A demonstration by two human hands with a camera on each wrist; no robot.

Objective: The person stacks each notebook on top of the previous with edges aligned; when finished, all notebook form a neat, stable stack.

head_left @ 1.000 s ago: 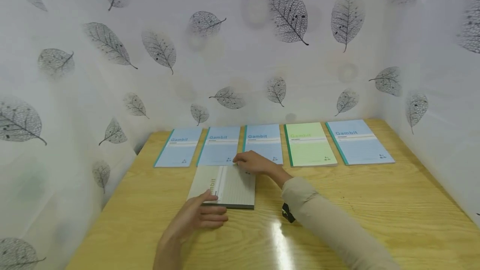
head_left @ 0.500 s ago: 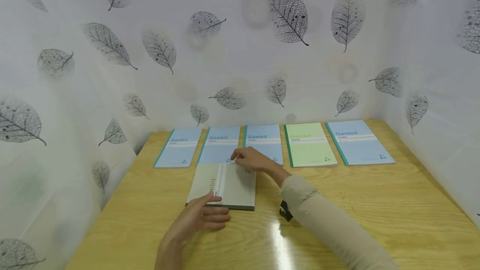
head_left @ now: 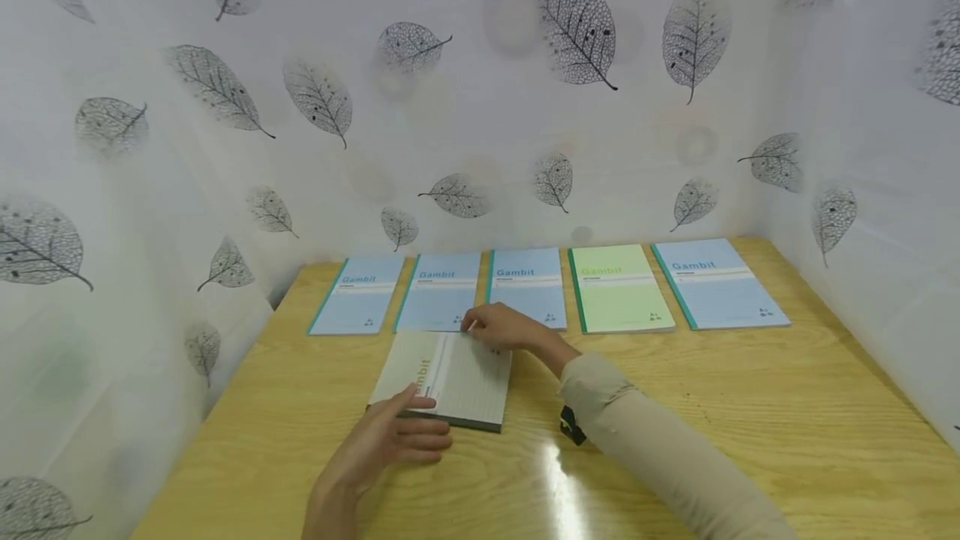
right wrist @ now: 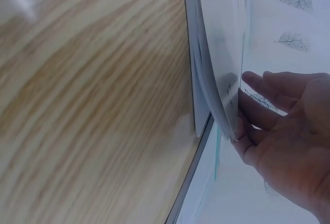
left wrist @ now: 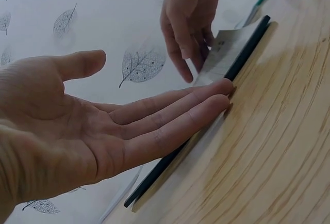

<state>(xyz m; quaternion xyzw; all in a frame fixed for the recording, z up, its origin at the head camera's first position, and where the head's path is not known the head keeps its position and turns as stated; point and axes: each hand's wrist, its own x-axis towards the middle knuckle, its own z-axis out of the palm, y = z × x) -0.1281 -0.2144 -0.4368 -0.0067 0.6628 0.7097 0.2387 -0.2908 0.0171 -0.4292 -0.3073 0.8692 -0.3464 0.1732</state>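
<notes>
A cream Gambit notebook [head_left: 468, 386] lies sideways on the table, its dark spine towards me. At its far edge my right hand [head_left: 506, 327] has curled fingers. The right wrist view shows this hand [right wrist: 294, 126] holding the edge of the notebook [right wrist: 221, 43], with cover and some pages raised off the lower ones. By the spine, my left hand [head_left: 382, 440] has its fingers extended. Its thumb reaches over the cover's near-left part in the head view. In the left wrist view the fingertips of my left hand [left wrist: 129, 126] are at the dark spine [left wrist: 247, 48].
Along the back of the wooden table [head_left: 675, 440] lie several more Gambit notebooks. A green one [head_left: 618, 286] sits among blue ones, with a blue notebook [head_left: 716, 286] at the far right. Behind stands a white leaf-patterned sheet [head_left: 480, 123], which also covers both sides.
The cream notebook has turned slightly, its near-right corner coming towards me. My right hand has dropped a little towards me since half a second ago. My left hand has shifted slightly left.
</notes>
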